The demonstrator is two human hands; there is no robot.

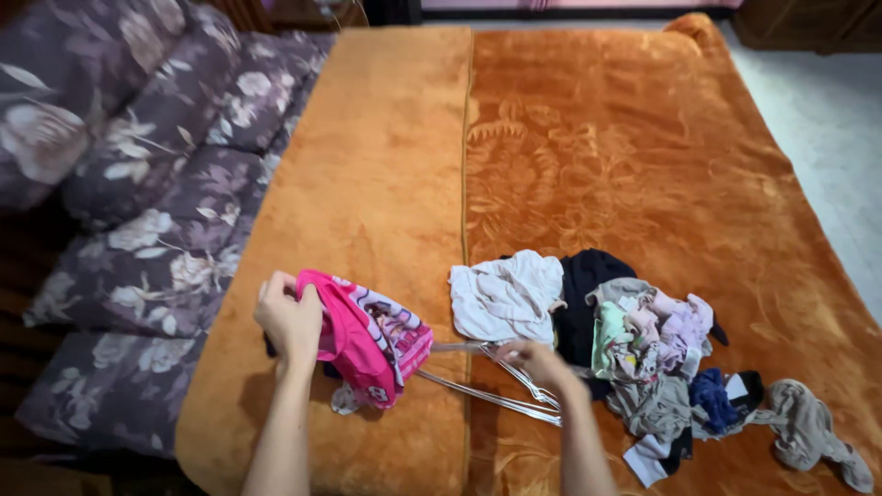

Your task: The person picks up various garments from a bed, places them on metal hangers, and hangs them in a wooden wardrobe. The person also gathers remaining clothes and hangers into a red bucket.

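Note:
My left hand (289,320) grips a bright pink garment (367,336) with a printed pattern, holding it by its left edge above the orange blanket (386,165). My right hand (537,360) is closed on thin white wire hangers (487,386) that lie on the blanket, just right of the pink garment. A white crumpled cloth (505,294) lies just beyond the right hand.
A pile of mixed clothes (652,340) sits to the right, with a dark garment (588,285), a blue piece (715,397) and beige tights (808,432). Floral purple cushions (156,184) line the left side. Pale floor (827,119) shows at the far right.

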